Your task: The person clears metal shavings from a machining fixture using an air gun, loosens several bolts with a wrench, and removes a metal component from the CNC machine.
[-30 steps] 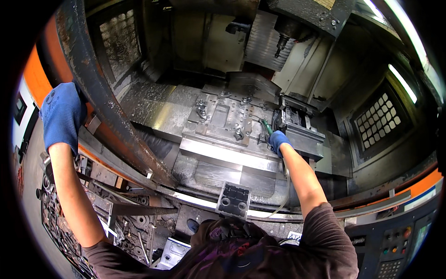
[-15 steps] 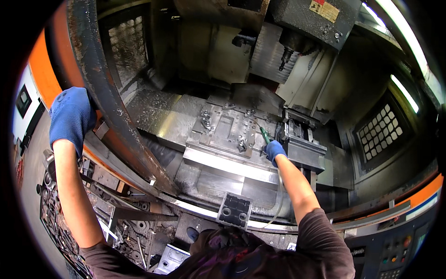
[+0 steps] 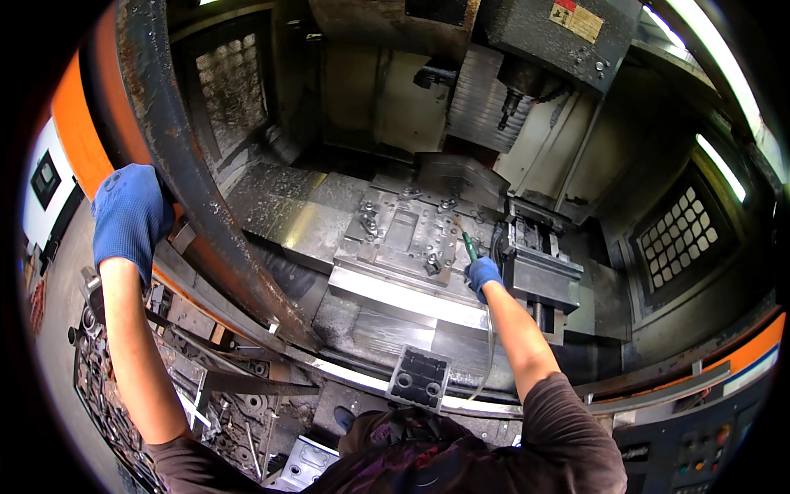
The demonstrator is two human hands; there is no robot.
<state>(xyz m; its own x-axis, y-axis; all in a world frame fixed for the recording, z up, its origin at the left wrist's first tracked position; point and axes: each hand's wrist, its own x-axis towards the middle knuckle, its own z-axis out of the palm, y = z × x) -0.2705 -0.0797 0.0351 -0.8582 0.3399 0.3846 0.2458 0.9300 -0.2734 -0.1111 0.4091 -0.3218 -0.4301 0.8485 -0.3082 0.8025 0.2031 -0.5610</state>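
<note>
My right hand (image 3: 483, 276), in a blue glove, is closed round a green air blow gun (image 3: 470, 245). Its nozzle points away from me at the metal fixture plate (image 3: 403, 235), where several bolts and clamps stand among wet chips. A thin pale hose (image 3: 491, 346) hangs down from that hand. Far to the left, my left hand (image 3: 132, 216), gloved too, is wrapped over the edge of the machine's orange sliding door (image 3: 81, 123); its fingertips are partly hidden.
A machine vise (image 3: 539, 276) stands right of the plate. Above hangs the spindle with a tool (image 3: 508, 111). A dark block with two holes (image 3: 418, 379) rests at the front sill. Loose tools and parts (image 3: 239, 403) cover the bench at lower left; a control panel (image 3: 699, 453) is at lower right.
The view has shifted slightly, so the machine appears a little lower and to the right. Both hands keep their hold, and the blow gun still points over the plate's right side.
</note>
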